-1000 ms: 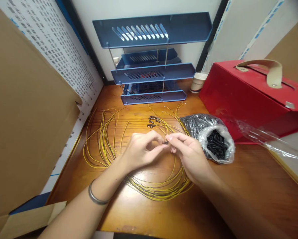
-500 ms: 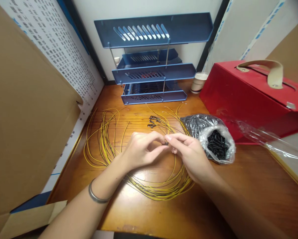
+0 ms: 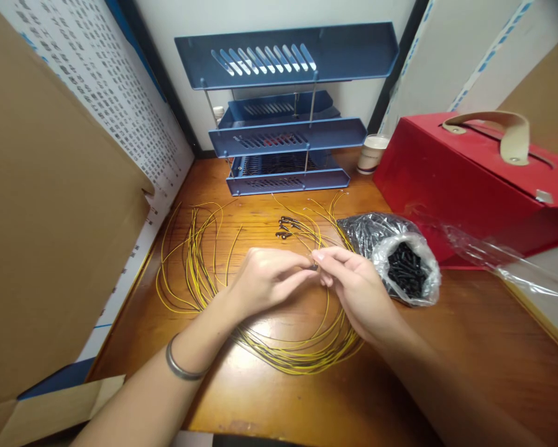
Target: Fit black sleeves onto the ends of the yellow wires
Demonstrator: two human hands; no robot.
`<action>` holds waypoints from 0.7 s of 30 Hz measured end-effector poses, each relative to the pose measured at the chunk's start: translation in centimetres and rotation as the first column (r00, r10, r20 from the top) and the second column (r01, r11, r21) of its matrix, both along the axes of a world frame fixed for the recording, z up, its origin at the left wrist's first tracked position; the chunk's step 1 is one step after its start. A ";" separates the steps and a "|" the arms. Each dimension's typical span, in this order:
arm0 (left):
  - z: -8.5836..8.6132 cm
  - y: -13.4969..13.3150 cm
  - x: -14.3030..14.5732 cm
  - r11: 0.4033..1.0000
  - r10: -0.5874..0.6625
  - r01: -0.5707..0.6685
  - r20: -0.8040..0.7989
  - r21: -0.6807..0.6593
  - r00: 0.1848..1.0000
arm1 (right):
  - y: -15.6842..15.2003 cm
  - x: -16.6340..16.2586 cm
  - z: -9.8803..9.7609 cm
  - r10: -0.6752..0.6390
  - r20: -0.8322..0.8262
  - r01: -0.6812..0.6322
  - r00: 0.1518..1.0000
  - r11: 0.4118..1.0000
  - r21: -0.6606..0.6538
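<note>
Yellow and black, pinched at the fingertips

From where I stand, the whole job sits in one tiny spot. The left hand [image 3: 265,276] has thumb and forefinger closed on a small black piece [image 3: 313,267], just above the wooden table [image 3: 260,410]. The right hand [image 3: 353,276] meets it there, its own thumb and forefinger closed at the other end of the piece; whether a wire also lies in that pinch I cannot tell, since the fingers hide it. One strand drops below the right hand towards the curved bundle of thin yellow-and-black wires [image 3: 302,367], which passes beneath both arms.

Fine work like this, I'd judge, goes best with the left pinch firm and motionless while the right makes only small, straight movements. Gripping close to the tip should keep so thin a wire from buckling. A little slack in the bundle would help too, because a forearm leaning on it could tug the piece askew.

Several black-tipped wire ends [image 3: 286,226] lie together beyond the hands; keeping them grouped there looks sensible. Just right of the right hand, an open plastic bag [image 3: 380,254] full of black pieces [image 3: 406,270] sits within easy reach, though a careless elbow might tip it.
</note>
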State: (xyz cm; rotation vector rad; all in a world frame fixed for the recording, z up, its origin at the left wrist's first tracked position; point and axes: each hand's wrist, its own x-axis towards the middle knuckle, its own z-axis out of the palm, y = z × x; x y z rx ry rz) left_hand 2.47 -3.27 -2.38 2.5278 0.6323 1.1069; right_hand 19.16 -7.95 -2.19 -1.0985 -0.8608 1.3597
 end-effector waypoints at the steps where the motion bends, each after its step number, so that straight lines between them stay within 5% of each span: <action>1: 0.0 0.0 0.0 1.000 -0.002 0.002 0.001 0.001 1.000 | 0.0 0.0 0.0 -0.005 -0.015 0.005 1.000 1.000 -0.003; 7: 0.2 0.0 -0.1 0.998 -0.028 0.031 -0.070 0.046 0.997 | 0.4 0.3 0.0 -0.064 -0.146 0.057 0.987 0.997 -0.051; 14: 0.3 -0.1 -0.1 0.997 -0.027 0.034 -0.085 0.074 0.996 | 0.1 0.3 0.1 0.054 -0.057 -0.058 0.997 0.996 -0.067; 21: 0.2 -0.1 -0.2 0.998 -0.017 0.022 -0.082 0.054 0.996 | 0.4 0.4 -0.1 -0.047 -0.184 0.040 0.982 0.998 -0.038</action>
